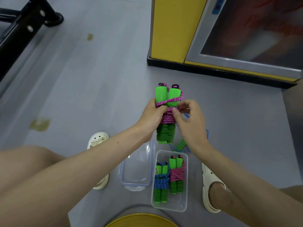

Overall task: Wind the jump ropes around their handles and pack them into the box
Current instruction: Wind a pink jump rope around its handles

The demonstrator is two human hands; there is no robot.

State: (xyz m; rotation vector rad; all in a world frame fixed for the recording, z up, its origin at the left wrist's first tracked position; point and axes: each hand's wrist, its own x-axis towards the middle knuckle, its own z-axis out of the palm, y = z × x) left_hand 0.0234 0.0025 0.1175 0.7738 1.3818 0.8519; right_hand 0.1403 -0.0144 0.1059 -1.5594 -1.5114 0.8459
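Now | left hand (151, 117) grips pink rope bundle (166, 119) | right hand (191, 122), just beside, pinches its cord (170, 101)

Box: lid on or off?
Off. The clear lid lies beside the box; the blue rope bundle and pink rope bundle lie uncovered inside.

Single wide-angle head camera, aimed forward and steeply down at grey floor (98, 79); left hand (153, 115), right hand (191, 123) close, mid-frame; box (169, 208) near bottom edge.
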